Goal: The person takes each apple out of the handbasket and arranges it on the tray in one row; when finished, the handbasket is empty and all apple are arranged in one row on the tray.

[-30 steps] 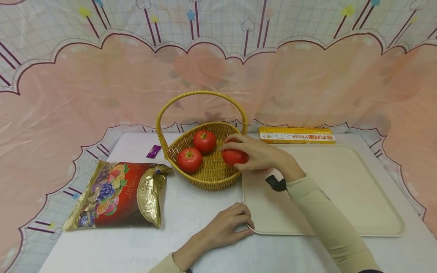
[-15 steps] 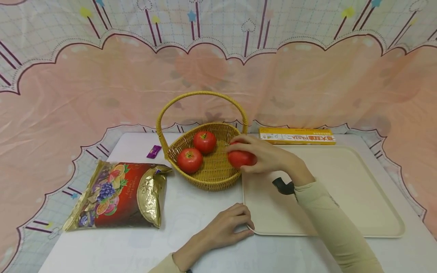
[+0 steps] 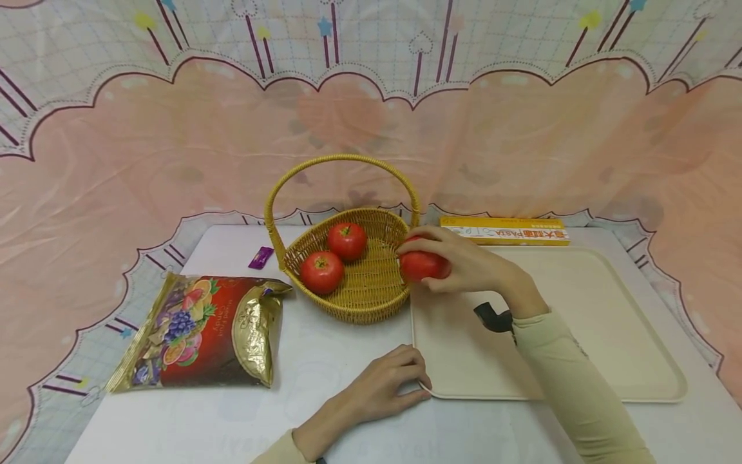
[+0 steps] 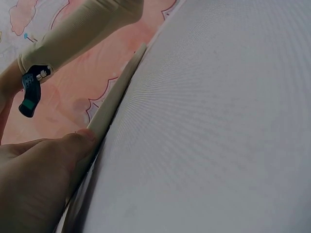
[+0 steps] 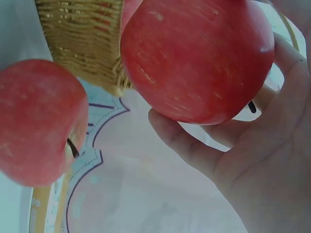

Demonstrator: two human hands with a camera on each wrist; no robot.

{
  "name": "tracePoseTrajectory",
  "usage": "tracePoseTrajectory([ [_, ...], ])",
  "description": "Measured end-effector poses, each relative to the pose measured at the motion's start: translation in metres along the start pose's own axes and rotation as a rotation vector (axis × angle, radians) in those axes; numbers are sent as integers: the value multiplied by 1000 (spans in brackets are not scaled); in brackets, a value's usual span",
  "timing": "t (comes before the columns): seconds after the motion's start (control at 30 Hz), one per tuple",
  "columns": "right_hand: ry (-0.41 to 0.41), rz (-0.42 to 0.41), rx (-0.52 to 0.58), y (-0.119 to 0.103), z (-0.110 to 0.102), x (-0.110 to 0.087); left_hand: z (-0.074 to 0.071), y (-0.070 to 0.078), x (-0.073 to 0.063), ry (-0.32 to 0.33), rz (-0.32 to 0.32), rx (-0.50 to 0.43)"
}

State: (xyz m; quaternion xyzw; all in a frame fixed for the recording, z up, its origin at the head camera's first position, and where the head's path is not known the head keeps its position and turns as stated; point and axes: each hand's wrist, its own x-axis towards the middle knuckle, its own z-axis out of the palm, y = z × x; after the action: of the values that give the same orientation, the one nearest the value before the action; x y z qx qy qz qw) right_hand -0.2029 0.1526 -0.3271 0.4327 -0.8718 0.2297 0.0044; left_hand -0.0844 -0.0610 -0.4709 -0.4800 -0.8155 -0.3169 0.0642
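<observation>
My right hand grips a red apple above the left edge of the beige tray, just right of the wicker basket. In the right wrist view, fingers curl round this apple, its stem towards the palm. Another apple sits beside it there, hidden in the head view behind the right hand. Inside the basket lie two red apples, one at the back and one in front. My left hand holds the tray's near-left corner, its thumb against the rim.
A red and gold bag of mixed fruit candy lies left of the basket. Behind that bag is a small purple wrapped candy. A yellow and white pasta box lies behind the tray. The basket's tall handle arches over it.
My right hand has carried the apple rightwards, from over the basket's right side to over the tray's left edge. The left hand has stayed at the tray corner.
</observation>
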Motion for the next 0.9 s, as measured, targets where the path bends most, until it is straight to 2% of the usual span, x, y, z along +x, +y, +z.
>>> tracePoseTrajectory([
  [0.23, 28, 11, 7, 7, -4, -4, -1, -1, -1, 9, 4, -8],
  [0.9, 2, 169, -20, 25, -14, -22, 0, -1, -1, 10, 3, -10],
])
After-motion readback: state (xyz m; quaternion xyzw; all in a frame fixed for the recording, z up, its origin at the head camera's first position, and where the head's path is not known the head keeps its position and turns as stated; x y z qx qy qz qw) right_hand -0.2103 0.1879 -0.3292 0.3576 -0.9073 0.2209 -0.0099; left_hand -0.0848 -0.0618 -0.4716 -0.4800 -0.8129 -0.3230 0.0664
